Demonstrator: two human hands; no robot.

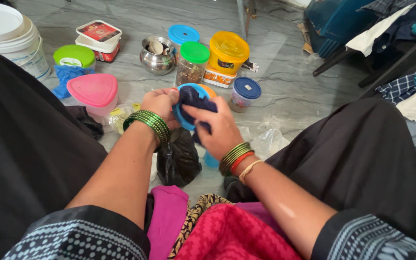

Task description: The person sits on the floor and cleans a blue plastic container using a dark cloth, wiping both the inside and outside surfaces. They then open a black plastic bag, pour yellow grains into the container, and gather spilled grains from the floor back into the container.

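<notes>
Lid: round blue plastic lid (185, 118), edge pinched in left hand (160, 103).
Cloth: soft dark-blue cloth (196, 98), pressed on lid under right hand (220, 127), fingers clenched.

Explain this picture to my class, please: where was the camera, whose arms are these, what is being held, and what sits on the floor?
The one picture comes from a camera worn on a person's head, looking down, so the two arms are that person's own. No machine is involved. The person sits on a grey stone floor. The left hand grips a blue lid by its edge, while the right hand presses a dark blue cloth against it. Beyond the hands stand containers: a yellow-lidded tub, a green-lidded jar, a small steel pot, a pink-lidded box and a white bucket. A black plastic bag lies below the hands.
</notes>
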